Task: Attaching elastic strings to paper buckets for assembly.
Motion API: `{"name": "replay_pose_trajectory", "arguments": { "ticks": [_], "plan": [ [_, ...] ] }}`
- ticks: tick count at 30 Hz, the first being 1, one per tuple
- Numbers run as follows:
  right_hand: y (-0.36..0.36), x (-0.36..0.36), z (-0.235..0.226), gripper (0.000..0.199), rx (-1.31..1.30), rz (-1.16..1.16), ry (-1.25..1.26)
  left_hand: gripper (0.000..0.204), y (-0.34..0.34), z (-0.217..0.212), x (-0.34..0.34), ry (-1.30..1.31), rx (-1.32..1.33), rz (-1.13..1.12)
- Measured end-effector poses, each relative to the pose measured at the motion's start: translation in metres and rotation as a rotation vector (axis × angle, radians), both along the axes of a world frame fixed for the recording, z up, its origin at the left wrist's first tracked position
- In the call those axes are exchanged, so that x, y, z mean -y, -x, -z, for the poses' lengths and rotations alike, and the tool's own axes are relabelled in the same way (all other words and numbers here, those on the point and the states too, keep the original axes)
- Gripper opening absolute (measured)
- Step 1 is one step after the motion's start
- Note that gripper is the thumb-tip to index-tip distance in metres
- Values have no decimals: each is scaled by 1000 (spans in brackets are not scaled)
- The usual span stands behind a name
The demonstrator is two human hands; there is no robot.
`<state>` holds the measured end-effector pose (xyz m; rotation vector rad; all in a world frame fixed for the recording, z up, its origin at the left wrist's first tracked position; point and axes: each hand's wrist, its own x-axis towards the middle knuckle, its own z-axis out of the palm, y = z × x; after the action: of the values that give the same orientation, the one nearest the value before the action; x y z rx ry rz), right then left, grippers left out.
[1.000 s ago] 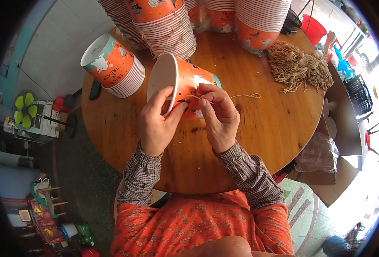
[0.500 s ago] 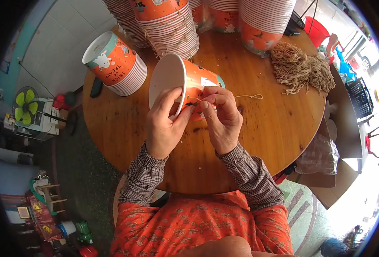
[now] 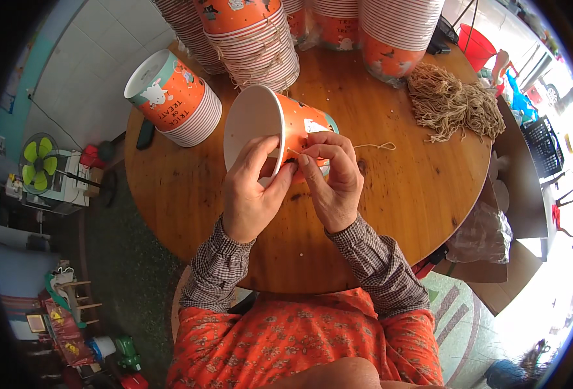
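Note:
An orange paper bucket [image 3: 293,120] with a white inside lies tilted over the table, its mouth turned left. My left hand [image 3: 252,188] grips its near rim, fingers inside the mouth and thumb against the outer wall. Close to that thumb, my right hand [image 3: 333,178] pinches a thin tan string [image 3: 291,151] at the bucket's side, just below the rim. The string's looped tail [image 3: 378,146] trails to the right across the wood. Whether the string passes through the wall is hidden by my fingers.
On the round wooden table [image 3: 403,201] stand a short bucket stack [image 3: 189,107] at left and a tall stack [image 3: 254,52] strung with cords behind. Wrapped buckets [image 3: 393,58] stand at the back right, beside a bundle of tan strings [image 3: 455,100]. Cardboard boxes [image 3: 523,194] sit off the right edge.
The thumb and fingers of my right hand have shifted slightly left, nearer the rim, with the string. The bucket has tipped a little; my left hand keeps its hold.

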<state>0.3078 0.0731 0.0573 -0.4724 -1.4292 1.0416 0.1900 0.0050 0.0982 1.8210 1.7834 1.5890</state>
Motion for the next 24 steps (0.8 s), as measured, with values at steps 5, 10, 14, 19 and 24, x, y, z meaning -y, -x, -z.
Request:
{"name": "replay_pose_trajectory", "arguments": {
  "ticks": [5, 10, 14, 19, 24],
  "plan": [
    [-3, -1, -3, 12, 80, 88, -98, 29, -2, -13, 9, 133, 232, 169],
    [-3, -2, -2, 13, 94, 83, -88, 15, -3, -11, -1, 96, 162, 92],
    [-2, -1, -3, 13, 95, 74, -104, 11, 1, -1, -4, 105, 211, 70],
    [0, 2, 2, 20, 172, 13, -36, 4, 2, -11, -2, 64, 57, -47],
    [18, 20, 23, 29, 95, -333, 365, 5, 15, -22, -2, 108, 57, 75]
  ]
}}
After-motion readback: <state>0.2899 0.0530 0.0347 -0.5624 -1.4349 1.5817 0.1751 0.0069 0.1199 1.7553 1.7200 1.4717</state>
